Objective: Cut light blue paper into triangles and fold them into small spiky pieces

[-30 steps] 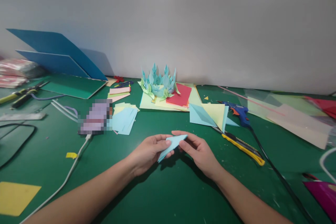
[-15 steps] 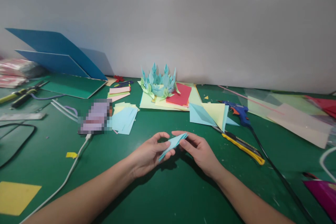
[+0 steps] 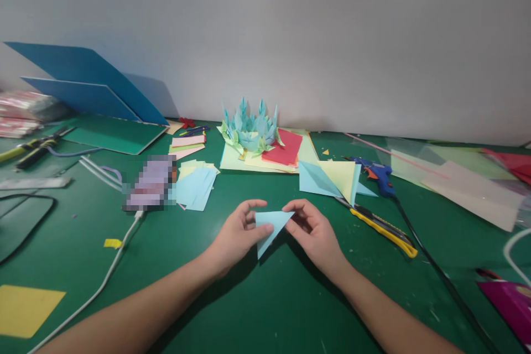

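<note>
Left grip (image 3: 238, 239), thumb laid across the face and fingers behind, has hold of a folded light-blue paper triangle (image 3: 269, 218) just above the green counter (image 3: 249, 315); my index finger stands off it, curled and raised. My right grip (image 3: 317, 232) pinches the triangle's right-hand corner between thumb and index finger, the gap between them narrowed to little more than the paper.

Half a second ago the piece was tipped to a slim sliver, its stacked edges showing; now it is turned broad side up, top edge nearly level, one point hanging toward me. As I judge it, that puts the flat face and the crease lines where I can check and press them.

The paper looks matte, crisp and fairly stiff, holding its straight edges without sagging; how many layers it has, I cannot tell. Beyond my hands stands a spiky ring of folded light-blue paper (image 3: 251, 130) with pale green, leaf-like pieces around its base. Smooth light-blue slips (image 3: 198, 187) lie fanned to the left. To the right, a hard plastic blue glue gun (image 3: 384, 177) lies near a yellow-edged utility knife (image 3: 384, 232).
</note>
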Tool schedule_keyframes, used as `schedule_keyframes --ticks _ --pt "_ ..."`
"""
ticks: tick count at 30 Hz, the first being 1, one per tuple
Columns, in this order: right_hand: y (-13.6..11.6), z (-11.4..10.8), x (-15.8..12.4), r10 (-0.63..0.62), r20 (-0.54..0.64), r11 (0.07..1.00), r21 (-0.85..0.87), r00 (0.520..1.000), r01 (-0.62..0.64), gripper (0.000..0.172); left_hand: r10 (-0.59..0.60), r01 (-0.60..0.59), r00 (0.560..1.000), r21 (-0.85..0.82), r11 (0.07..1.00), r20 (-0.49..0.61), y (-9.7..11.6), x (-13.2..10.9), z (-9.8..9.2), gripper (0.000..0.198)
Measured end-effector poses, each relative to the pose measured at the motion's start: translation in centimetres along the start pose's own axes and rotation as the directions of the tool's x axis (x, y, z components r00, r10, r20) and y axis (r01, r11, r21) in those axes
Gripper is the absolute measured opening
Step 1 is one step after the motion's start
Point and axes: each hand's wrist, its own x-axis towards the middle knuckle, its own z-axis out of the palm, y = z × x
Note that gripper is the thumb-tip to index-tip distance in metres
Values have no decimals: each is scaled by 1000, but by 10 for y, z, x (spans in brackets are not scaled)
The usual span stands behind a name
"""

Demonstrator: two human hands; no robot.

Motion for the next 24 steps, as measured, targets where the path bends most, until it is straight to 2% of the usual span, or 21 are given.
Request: schedule_keyframes --ticks 4,9,15,24 --pt "2 1 -3 -158 -61 973 -179 986 145 8 -27 27 1000 75 997 -2 -2 0 3 33" --pt "1 2 -5 -350 -41 899 -295 936 323 13 -97 95 995 -116 989 -8 0 -2 10 30" --pt "1 3 -5 -399 -40 864 -351 916 361 13 -168 159 985 -154 975 -43 3 0 12 17" --pt "0 5 -4 -472 -13 790 -449 882 416 13 -147 146 989 -110 983 -6 -3 0 12 26"
